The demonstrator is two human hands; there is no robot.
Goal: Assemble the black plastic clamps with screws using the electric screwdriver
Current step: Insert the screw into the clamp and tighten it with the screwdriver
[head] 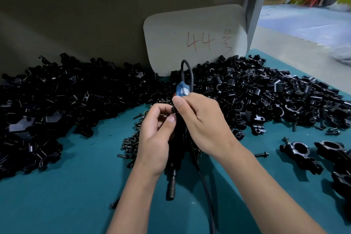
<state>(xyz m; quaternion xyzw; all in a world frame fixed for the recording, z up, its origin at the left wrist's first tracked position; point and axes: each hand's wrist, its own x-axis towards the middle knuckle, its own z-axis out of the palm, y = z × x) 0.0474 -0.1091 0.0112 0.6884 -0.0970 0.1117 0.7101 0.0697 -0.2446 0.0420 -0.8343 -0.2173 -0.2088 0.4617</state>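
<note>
We hold our left hand (157, 129) and right hand (199, 119) together above the teal counter (76, 186). Both grips curl, pinching one small dark screw (173, 109) between the fingertips. The electric screwdriver (173, 159), black with a blue end, lies beneath them. Glossy black plastic clamps (256, 93) lie heaped beyond; three assembled clamps (300, 153) sit right.

You've got one electric screwdriver (173, 150), three assembled clamps (296, 150) at the worktop's right edge, uncountable loose parts.

Left hand (155, 129), right hand (201, 119) bare; forearms bare, no sleeves visible.
</note>
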